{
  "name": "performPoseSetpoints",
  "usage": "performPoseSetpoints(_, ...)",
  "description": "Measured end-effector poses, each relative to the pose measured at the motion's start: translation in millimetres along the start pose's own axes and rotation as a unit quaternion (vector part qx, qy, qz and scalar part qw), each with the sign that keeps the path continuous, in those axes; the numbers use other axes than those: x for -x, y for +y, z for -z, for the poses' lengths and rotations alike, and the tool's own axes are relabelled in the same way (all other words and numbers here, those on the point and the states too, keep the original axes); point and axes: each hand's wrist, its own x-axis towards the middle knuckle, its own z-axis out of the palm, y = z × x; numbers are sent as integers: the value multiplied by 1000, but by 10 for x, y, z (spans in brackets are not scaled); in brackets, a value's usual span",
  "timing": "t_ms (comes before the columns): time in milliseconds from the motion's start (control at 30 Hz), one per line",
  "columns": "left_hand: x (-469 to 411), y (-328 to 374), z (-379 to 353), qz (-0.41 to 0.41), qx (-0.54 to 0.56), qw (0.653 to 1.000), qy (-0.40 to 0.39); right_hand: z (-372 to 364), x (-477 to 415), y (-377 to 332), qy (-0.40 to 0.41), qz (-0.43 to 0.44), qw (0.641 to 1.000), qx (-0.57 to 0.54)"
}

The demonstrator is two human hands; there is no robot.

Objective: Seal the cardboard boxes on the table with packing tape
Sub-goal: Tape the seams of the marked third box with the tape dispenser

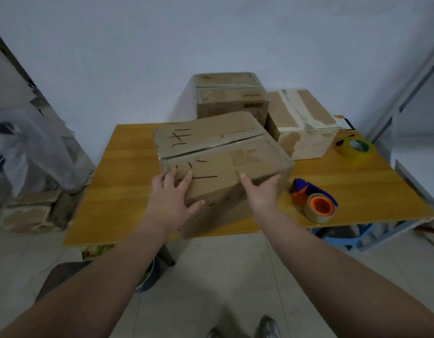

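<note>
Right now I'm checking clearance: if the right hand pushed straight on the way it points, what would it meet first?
The right hand rests on the near box; past its top, probably the pale taped box, though depth is unclear.

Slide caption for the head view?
Left hand and right hand press the near edge of a marker-scrawled brown cardboard box on the wooden table, blue-and-orange tape dispenser beside it.
</note>
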Motion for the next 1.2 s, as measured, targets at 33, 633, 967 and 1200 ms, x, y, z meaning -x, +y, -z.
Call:
performPoseSetpoints(33,95,65,3,-23,4,1000,9,-94,44,15,-21,-20,1000,-11)
performPoseSetpoints(633,-27,840,-41,-278,-89,955,-52,522,-303,-61,-63,91,984,136)
performPoseSetpoints(967,-433,1836,-165,-187,-83,978,-27,1458,-981,185,-92,58,987,115)
performPoseSetpoints(1200,-763,2155,-190,-147,-83,986,-2,1982,-1730,626,-141,58,892,424)
